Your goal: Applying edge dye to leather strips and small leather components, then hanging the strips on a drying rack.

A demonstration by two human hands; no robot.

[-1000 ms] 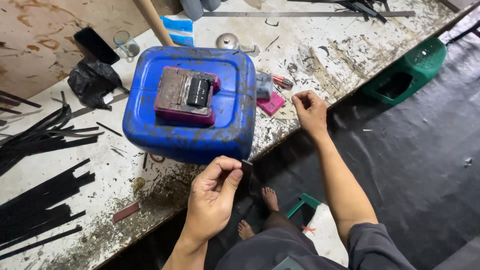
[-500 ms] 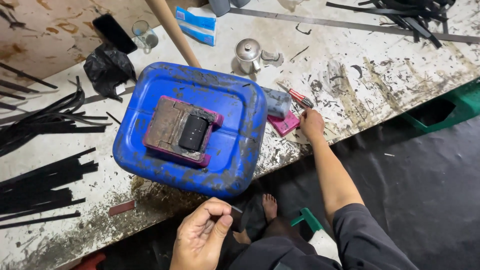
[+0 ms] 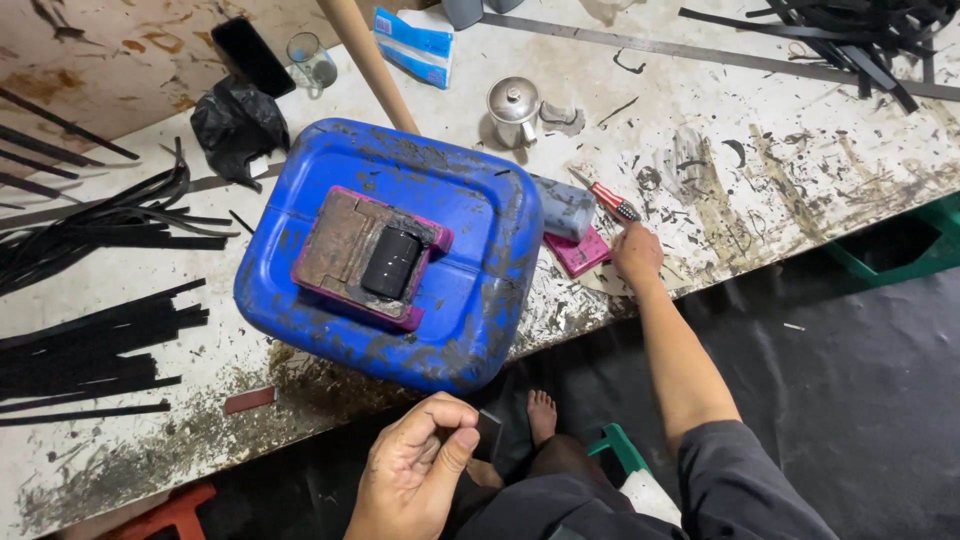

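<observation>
Head view, looking down on a stained white bench [image 3: 800,170]. The left hand [image 3: 415,470] is low in the picture, off the bench edge, its thumb and fingers pressed together on a small dark square piece [image 3: 488,436] that sticks out to the right of the thumb. The right hand [image 3: 637,252] reaches forward onto the bench; its fingers are closed on the red handle of a knife [image 3: 612,202], the blade pointing away toward the upper left. Just left of this hand lies a pink block [image 3: 577,252], and beside that a grey cylinder [image 3: 560,205] touching the side of a blue jerrycan [image 3: 400,250]. The jerrycan lies flat at the bench edge, smeared with black; on its top face sits a magenta press [image 3: 362,255] with a black roller. Behind the jerrycan: a wooden pole [image 3: 365,60], a metal pot [image 3: 514,108], a blue-and-white packet [image 3: 413,45], a glass [image 3: 312,62], a phone [image 3: 251,55] and a black bag [image 3: 236,125]. Black strips [image 3: 90,335] lie in bundles on the left of the bench, and more at the far right corner. A bare foot [image 3: 540,412] shows on the dark floor below the bench.
</observation>
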